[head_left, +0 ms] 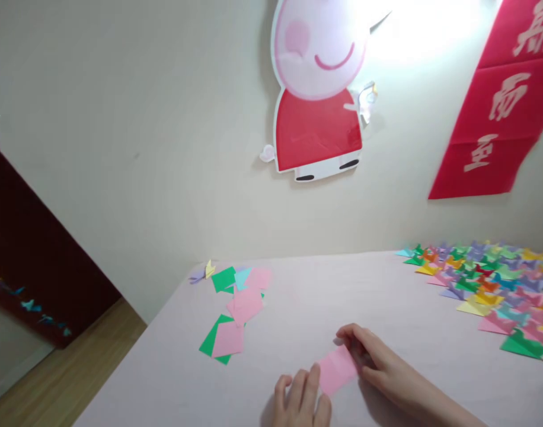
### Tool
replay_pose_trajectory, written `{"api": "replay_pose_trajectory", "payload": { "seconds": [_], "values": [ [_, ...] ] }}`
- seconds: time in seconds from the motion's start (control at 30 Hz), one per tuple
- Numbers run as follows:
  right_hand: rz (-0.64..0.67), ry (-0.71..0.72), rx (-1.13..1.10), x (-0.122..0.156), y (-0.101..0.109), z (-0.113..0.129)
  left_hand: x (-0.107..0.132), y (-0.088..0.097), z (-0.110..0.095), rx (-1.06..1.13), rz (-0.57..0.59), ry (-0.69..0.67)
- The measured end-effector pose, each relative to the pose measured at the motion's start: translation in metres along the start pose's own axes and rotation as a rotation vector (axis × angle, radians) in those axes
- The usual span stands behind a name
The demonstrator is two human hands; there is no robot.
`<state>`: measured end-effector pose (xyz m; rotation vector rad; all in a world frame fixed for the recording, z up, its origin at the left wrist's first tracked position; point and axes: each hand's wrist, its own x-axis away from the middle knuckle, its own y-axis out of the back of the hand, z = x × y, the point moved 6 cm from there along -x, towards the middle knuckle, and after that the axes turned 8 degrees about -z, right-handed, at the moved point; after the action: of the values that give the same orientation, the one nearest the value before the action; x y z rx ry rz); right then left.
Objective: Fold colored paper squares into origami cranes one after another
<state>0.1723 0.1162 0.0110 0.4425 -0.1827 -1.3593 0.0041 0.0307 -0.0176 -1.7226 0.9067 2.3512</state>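
A small piece of pink paper (pixel 338 370) lies on the table between my two hands, with a faint crease showing across it. My left hand (pixel 300 402) rests at the paper's left edge, its bent fingers apart and the index fingertip touching the paper. At the right edge, my right hand (pixel 376 362) curls its fingers and thumb around the paper's side. Part of that edge is hidden under the curled fingers.
Loose green sheets (pixel 224 279), pink sheets (pixel 247 305) and a light blue sheet (pixel 242 279) lie at the table's left. Near the back left corner sits a yellow folded paper piece (pixel 210 269). Many colourful folded papers (pixel 489 284) stand in rows at the right.
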Motion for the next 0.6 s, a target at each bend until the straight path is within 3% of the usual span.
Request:
{"api": "replay_pose_trajectory", "payload": {
  "seconds": [0.1,0.2,0.3,0.4,0.5,0.6],
  "values": [
    [0.043,-0.057,-0.113,-0.003,0.003,0.003,0.004,-0.001,0.008,0.008,0.124,0.058],
    [0.093,-0.112,-0.192,-0.002,0.001,0.009,0.002,-0.006,0.016,0.139,0.342,0.127],
    [0.111,-0.079,-0.158,-0.001,-0.003,0.017,-0.009,-0.009,0.024,0.351,0.507,0.306],
    [0.092,-0.052,-0.141,-0.005,-0.006,0.025,-0.024,-0.013,0.041,0.515,0.506,0.710],
    [0.064,-0.093,-0.319,-0.011,-0.003,0.032,-0.036,-0.026,0.051,0.848,0.488,1.051],
    [-0.029,-0.120,-0.474,-0.022,0.004,0.030,-0.049,-0.044,0.060,1.191,0.416,1.207]
  ]
}}
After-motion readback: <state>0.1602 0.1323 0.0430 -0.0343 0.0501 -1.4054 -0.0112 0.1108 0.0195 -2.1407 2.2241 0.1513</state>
